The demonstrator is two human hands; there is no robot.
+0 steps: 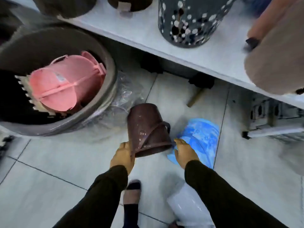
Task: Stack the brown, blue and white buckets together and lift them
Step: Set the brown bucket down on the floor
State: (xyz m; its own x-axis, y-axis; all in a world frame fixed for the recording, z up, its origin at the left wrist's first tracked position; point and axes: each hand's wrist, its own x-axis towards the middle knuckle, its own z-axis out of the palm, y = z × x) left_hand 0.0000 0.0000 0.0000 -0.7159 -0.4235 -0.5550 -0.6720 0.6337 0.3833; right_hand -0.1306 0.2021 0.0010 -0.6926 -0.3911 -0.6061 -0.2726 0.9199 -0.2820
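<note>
A brown bucket (148, 129) is held tilted above the tiled floor, its base pointing away from me and its rim toward me. My left hand (122, 156) grips its rim on the left side. My right hand (185, 152) grips the rim on the right, partly over the blue bucket (200, 139), which lies on its side on the floor just right of the brown one. A white bucket (185, 209) lies on the floor near my right forearm, partly hidden by my sleeve.
A big grey tub (102, 111) wrapped in plastic holds pink buckets (65, 83) at left. A white shelf (148, 35) runs across the top with a perforated dark bin (189, 22). Another person's hand (266, 27) holds a beige container at right. My foot (132, 193) stands below.
</note>
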